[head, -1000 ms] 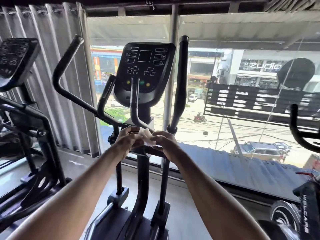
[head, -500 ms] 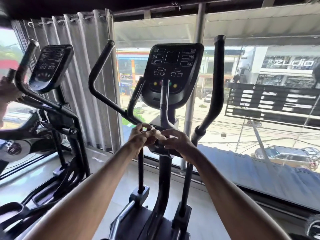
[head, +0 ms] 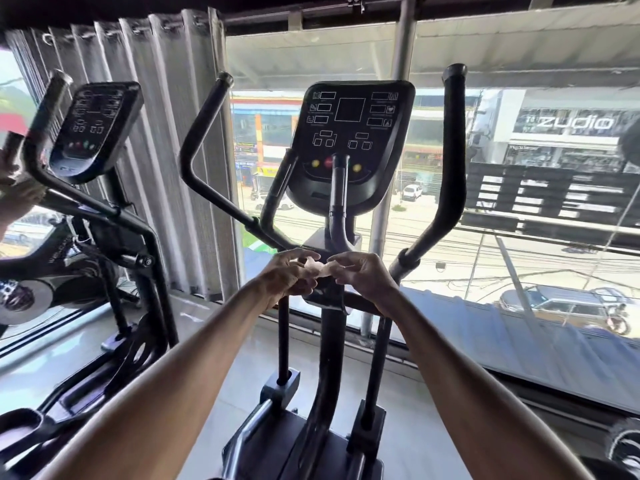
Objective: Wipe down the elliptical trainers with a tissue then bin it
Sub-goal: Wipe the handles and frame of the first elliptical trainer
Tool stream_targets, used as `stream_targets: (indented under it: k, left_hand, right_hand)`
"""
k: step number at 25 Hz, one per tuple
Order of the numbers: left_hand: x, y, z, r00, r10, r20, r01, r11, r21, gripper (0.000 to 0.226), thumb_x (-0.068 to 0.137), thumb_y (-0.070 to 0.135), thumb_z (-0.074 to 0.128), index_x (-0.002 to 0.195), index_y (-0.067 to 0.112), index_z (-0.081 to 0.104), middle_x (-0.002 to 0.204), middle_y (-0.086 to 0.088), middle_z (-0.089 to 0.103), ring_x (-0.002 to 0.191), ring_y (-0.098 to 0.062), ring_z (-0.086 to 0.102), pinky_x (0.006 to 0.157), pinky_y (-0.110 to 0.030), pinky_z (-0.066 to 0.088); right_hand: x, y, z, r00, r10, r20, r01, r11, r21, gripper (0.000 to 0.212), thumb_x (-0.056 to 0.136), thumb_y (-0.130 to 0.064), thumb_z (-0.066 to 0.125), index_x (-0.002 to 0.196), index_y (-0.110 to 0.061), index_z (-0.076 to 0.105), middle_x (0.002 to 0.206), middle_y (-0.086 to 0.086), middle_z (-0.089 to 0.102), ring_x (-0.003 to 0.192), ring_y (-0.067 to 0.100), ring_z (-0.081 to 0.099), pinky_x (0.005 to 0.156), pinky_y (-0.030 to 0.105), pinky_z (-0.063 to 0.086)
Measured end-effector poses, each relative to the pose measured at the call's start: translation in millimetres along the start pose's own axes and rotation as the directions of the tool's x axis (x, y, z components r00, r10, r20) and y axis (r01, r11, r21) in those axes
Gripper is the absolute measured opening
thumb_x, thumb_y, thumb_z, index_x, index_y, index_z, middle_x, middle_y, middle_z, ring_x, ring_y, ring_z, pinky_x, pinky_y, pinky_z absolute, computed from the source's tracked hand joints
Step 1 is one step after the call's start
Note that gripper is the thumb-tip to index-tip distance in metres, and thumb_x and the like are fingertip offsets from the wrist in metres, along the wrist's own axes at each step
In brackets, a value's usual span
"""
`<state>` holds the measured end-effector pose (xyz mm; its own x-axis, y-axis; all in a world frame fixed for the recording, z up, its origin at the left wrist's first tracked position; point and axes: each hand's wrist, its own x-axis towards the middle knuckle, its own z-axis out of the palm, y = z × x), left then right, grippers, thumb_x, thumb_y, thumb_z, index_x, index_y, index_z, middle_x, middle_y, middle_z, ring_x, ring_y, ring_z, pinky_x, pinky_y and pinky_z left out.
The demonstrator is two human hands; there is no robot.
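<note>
Head camera looks forward and down past two bare forearms at a black elliptical trainer (head: 325,341) standing before a large window; that trainer is the landmark for everything else. Far to its left a second elliptical trainer (head: 114,216) stands with its own console (head: 95,131) tilted toward the viewer, and at the frame edge beside it part of another person's hand rests on a grip. Between the two machines hangs a pleated grey curtain (head: 162,150). On the landmark machine, the left handlebar (head: 204,133) rises in a bend on the near side of the curtain, the dark console (head: 351,143) sits at the top of the centre post, and the right handlebar (head: 450,161) stands tall on the other side. Just below the console, in front of the post, the left hand (head: 287,277) and right hand (head: 363,277) meet. A small crumpled tissue (head: 317,268) is stretched between them, its ends pinched in the fingertips of each hand, with the other fingers loosely curled. The tissue is near the post; whether it touches is unclear. Right of the machine, through the glass, lie a street and a parked car (head: 561,306).
</note>
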<state>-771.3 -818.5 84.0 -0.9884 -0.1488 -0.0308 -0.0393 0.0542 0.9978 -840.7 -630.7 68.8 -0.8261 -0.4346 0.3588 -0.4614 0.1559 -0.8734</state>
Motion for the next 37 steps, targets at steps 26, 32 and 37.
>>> stream_targets:
  k: [26,32,37]
  left_hand:
    - [-24,-2,18,0.993,0.114,-0.021,-0.116,0.976,-0.186,0.061,0.071,-0.008,0.082,0.126,0.006,0.061,0.118,-0.019,0.071,0.107,-0.032,0.073,0.095,-0.04,0.06]
    - [-22,-2,22,0.991,0.132,-0.037,-0.132,0.991,0.003,0.057,0.074,-0.027,0.067,0.122,0.004,0.063,0.106,-0.02,0.073,0.091,-0.031,0.072,0.076,-0.044,0.065]
    - [-29,1,31,0.994,0.108,-0.018,-0.105,0.986,0.126,0.042,0.081,-0.022,0.053,0.101,0.01,0.072,0.093,-0.009,0.074,0.084,-0.024,0.065,0.07,-0.033,0.054]
  right_hand:
    - [-26,-25,-19,0.968,0.187,0.168,-0.225,0.942,0.247,0.032,0.078,-0.012,0.085,0.104,-0.016,0.067,0.103,0.01,0.073,0.092,0.023,0.066,0.072,0.035,0.051]
    - [-28,-23,-30,0.963,0.251,0.103,-0.271,0.882,0.386,0.021,0.085,-0.008,0.079,0.102,-0.014,0.067,0.108,0.013,0.07,0.096,0.026,0.068,0.084,0.043,0.059]
    - [-27,-32,-37,0.959,0.275,0.07,-0.28,0.874,0.397,0.021,0.085,0.0,0.074,0.102,-0.011,0.069,0.097,0.009,0.072,0.081,0.017,0.065,0.067,0.029,0.054]
